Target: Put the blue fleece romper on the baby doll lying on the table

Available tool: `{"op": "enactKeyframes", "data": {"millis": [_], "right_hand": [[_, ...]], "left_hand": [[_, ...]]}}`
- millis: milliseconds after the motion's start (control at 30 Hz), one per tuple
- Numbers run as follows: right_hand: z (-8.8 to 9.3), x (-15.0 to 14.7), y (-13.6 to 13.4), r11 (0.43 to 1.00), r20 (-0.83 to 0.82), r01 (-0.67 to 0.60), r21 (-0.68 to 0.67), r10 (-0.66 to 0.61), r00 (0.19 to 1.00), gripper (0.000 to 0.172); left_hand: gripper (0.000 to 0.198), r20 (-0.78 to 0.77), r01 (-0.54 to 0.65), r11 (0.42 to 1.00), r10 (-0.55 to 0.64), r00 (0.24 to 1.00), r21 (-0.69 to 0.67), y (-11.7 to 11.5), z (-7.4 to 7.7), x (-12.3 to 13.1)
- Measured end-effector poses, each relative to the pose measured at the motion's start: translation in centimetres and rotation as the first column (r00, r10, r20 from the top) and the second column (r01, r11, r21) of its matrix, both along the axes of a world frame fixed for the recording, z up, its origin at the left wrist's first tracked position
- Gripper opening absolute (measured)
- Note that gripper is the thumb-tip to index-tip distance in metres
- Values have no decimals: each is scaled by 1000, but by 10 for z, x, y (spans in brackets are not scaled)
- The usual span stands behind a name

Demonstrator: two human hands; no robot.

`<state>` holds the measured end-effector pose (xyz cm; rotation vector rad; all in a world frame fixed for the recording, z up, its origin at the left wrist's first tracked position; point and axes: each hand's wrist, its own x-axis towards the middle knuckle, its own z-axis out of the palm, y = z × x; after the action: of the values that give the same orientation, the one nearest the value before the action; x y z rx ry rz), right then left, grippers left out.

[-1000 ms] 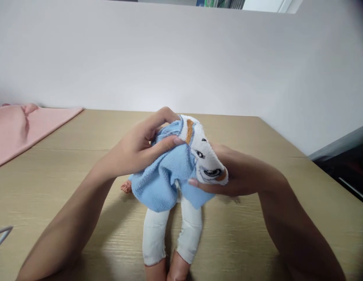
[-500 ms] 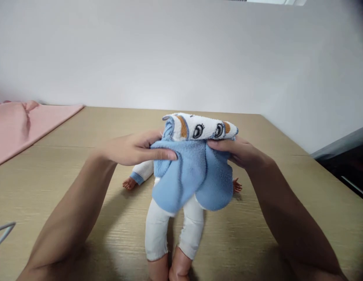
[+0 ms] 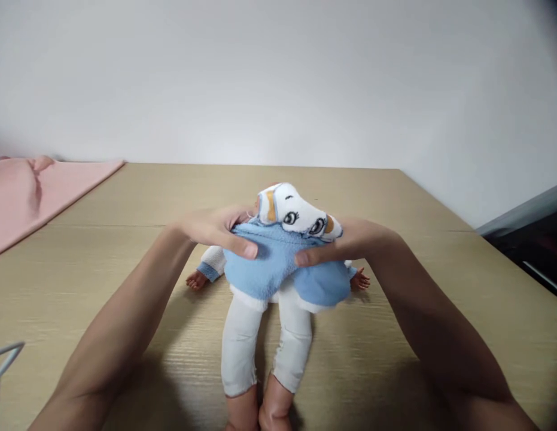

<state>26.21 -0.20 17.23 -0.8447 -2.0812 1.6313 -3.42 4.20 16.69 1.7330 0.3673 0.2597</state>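
Lying on the wooden table (image 3: 103,251): one doll (image 3: 242,347), long axis running away from the viewer, feet nearest, arms spread. Across its torso: one blue cloth (image 3: 278,254), wider sideways, lower edge legward. Clamped on it, thumbs foremost: left hand (image 3: 215,230), right hand (image 3: 338,242).
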Motion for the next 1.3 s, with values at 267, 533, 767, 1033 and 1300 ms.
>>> {"op": "enactKeyframes", "data": {"millis": [267,533,767,1033,1300], "right_hand": [[-16,-7,-7,983,-281,182,18,-170,944,58],[-24,-13,-2,994,-244,97,-41,-104,964,79],[-20,-18,-8,986,-374,101,-134,-145,916,70],[-23,-31,-8,926,-353,337,-172,-377,856,53],[19,-58,-63,884,-387,466,-48,-446,807,40]], "left_hand": [[45,28,8,998,-6,1000,-62,0,-4,-6],[51,186,-137,988,149,971,-78,11,-21,-8],[50,145,-146,981,164,976,-130,-1,-21,1],[56,94,-158,987,154,984,36,-2,0,-1],[20,103,-469,851,459,883,235,-63,28,15]]}}
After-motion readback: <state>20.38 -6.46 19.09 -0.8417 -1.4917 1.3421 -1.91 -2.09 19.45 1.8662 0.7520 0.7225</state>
